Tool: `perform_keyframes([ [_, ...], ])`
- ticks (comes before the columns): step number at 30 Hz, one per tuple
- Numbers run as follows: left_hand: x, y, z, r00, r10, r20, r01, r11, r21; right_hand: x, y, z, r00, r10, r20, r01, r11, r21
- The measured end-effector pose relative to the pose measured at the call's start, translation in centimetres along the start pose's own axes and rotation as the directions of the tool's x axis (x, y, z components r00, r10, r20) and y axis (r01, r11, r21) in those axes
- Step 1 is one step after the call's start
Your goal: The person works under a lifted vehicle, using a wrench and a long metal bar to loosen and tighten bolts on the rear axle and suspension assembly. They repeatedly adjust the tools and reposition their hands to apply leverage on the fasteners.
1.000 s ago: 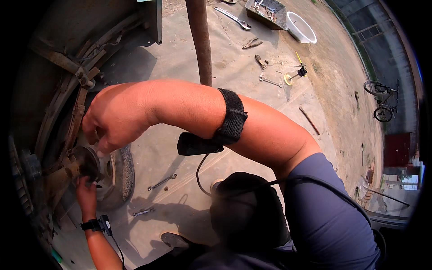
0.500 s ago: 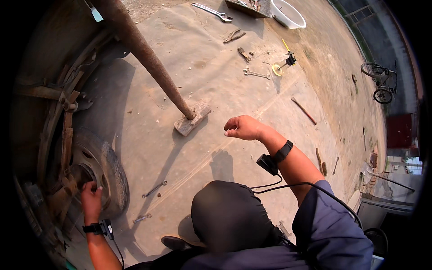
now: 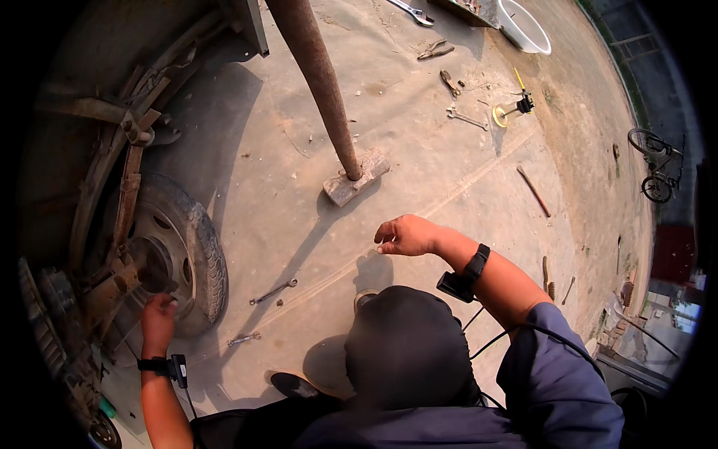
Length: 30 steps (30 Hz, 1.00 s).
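At the lower left, my left hand point(image 3: 158, 323) is beside the hub of a dusty vehicle wheel point(image 3: 206, 262). Its fingers are curled together near a rusty axle part point(image 3: 112, 293); whatever they pinch is too small and dark to make out. My right hand point(image 3: 407, 236) hangs in the air over the ground, fingers loosely bent, the thumb a little apart, and nothing visible in it. Beyond it a sledgehammer rests with its head point(image 3: 357, 177) on the ground and its thick rusty handle point(image 3: 318, 75) rising past the top edge.
Two wrenches, one a combination wrench point(image 3: 274, 292), lie between wheel and foot. Farther off are pliers point(image 3: 436, 50), an open-end wrench point(image 3: 467, 118), a rod point(image 3: 534, 191), a brush point(image 3: 549, 278) and a white basin point(image 3: 525, 28). Rusty leaf springs point(image 3: 97, 191) flank the left.
The view has shifted, so ground items appear farther right. My left hand stays by the hub. My right hand is slightly lower in the picture, farther from the sledgehammer head.
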<state>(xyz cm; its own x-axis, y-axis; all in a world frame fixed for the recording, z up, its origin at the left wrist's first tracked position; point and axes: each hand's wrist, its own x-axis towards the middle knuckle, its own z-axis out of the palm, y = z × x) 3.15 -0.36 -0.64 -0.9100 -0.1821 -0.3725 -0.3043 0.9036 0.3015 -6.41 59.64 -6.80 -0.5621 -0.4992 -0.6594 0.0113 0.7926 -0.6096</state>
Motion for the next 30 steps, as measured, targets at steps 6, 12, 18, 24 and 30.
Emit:
perform_keyframes([
  [6,-1.7,0.1,1.4,0.986,-0.03,0.161,0.03,1.0,0.002,2.8,0.4,-0.6,0.994,0.015,-0.105,-0.01,0.999,0.046],
  [12,-1.9,-1.1,2.2,0.96,-0.07,0.27,0.078,0.997,-0.02,1.4,5.9,-1.8,0.94,0.257,-0.226,-0.202,0.95,0.239],
  [18,-0.5,7.8,3.2,0.903,-0.037,0.428,0.104,0.986,-0.134,-2.0,14.0,-4.0,0.67,0.511,-0.538,-0.406,0.859,0.31],
  [24,2.2,21.1,6.7,0.879,0.242,0.411,-0.227,0.97,-0.084,-6.2,21.2,-5.5,0.389,0.698,-0.601,-0.57,0.695,0.438],
  [30,2.8,29.2,13.9,0.832,0.366,0.416,-0.368,0.927,-0.079,-10.9,29.2,-7.3,0.228,0.707,-0.67,-0.664,0.616,0.424],
])
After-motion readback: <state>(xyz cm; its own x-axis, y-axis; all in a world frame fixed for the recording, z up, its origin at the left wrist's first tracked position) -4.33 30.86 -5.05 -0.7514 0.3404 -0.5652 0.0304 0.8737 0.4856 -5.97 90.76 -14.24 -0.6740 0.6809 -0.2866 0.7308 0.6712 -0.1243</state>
